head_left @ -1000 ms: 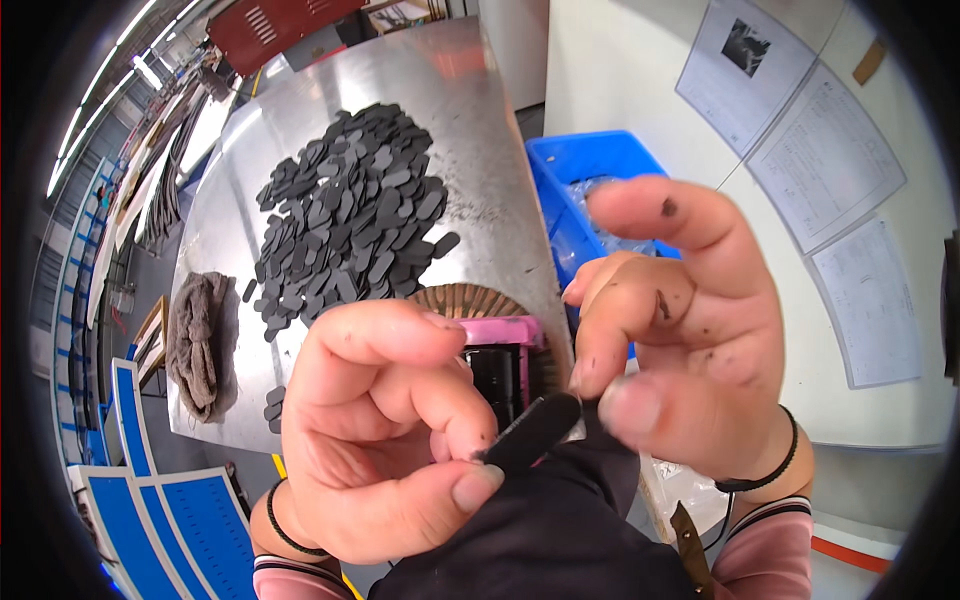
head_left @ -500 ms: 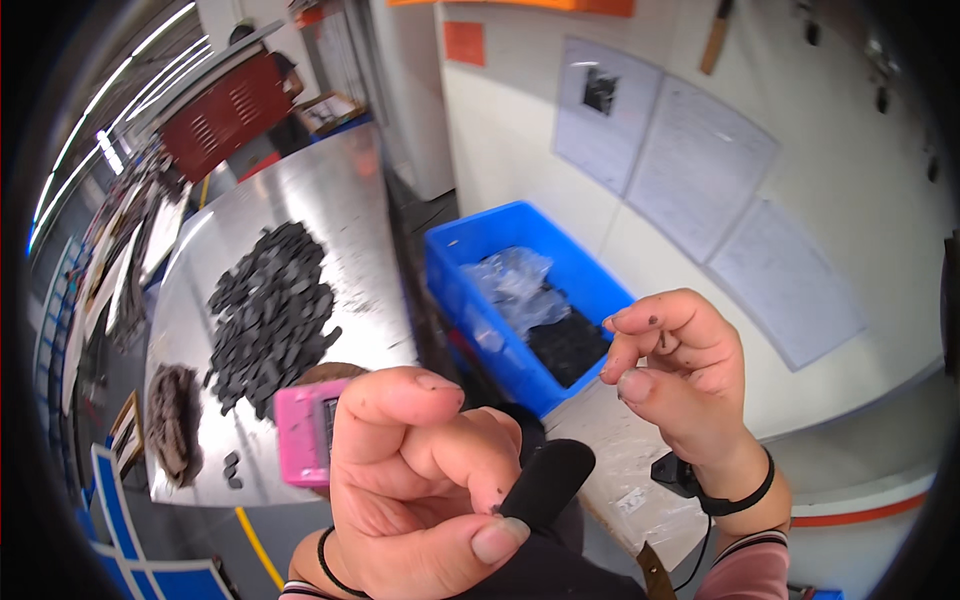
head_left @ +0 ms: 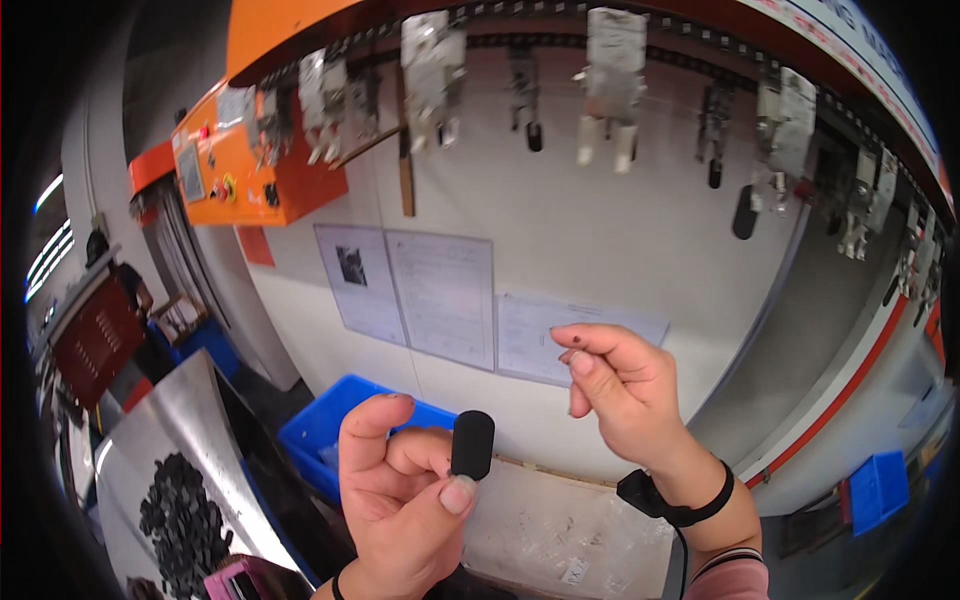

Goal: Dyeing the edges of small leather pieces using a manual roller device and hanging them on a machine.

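Observation:
My left hand (head_left: 405,490) pinches a black oblong piece with rounded ends (head_left: 473,445) between thumb and a bent finger, its index finger lifted away. The piece stands upright and looks smooth and matte. My right hand (head_left: 630,400) is raised to the right of it, fingers loosely curled, thumb and index tips apart and nothing visible between them. Dark smudges mark its fingertips. Behind the right hand are printed sheets (head_left: 440,300) on the pale wall. Overhead, a chain carries metal clips (head_left: 612,70); dark rounded pieces (head_left: 745,212) hang from some.
A blue bin (head_left: 345,400) stands behind my left hand. At lower left, a metal table (head_left: 160,410) bears a heap of black pieces (head_left: 180,525) and a pink device (head_left: 255,580). An orange control box (head_left: 235,165) is at upper left, a plastic-covered surface (head_left: 560,530) below my hands.
The view has swung up and to the right, bringing the overhead chain and clips into sight. The black piece in my left hand now stands more upright. My right hand stays raised.

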The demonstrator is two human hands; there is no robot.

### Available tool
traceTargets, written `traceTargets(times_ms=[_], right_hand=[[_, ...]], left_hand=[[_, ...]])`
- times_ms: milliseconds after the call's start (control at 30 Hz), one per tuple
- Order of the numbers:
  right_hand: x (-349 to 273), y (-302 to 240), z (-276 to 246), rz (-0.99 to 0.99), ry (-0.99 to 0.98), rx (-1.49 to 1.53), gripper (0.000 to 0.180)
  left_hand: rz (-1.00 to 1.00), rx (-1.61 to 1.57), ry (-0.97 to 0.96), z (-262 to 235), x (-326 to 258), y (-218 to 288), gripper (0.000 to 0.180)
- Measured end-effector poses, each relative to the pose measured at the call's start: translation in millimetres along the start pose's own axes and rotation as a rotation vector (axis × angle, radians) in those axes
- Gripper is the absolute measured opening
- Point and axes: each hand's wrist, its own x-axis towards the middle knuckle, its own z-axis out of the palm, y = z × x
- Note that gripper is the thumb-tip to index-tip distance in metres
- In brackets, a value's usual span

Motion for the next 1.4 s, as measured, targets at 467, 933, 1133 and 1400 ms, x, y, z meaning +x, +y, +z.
traceTargets(times_ms=[467, 933, 1133, 1400], right_hand=[[98, -68, -3, -0.425, 0.230, 0.249, 0.043], [119, -82, -15, -0.372, 0.429, 0.070, 0.028], [115, -77, -11, -0.437, 0.376, 0.128, 0.032], [115, -76, -13, -0.464, 0.341, 0.201, 0.029]], left_hand=[[0.030, -0.107, -0.340, 39, 77, -24, 0.060], [0.005, -0.111, -0.420, 56, 126, -42, 0.058], [0.031, -0.114, -0.452, 56, 135, -49, 0.057], [0.068, -0.100, -0.473, 58, 137, -49, 0.056]])
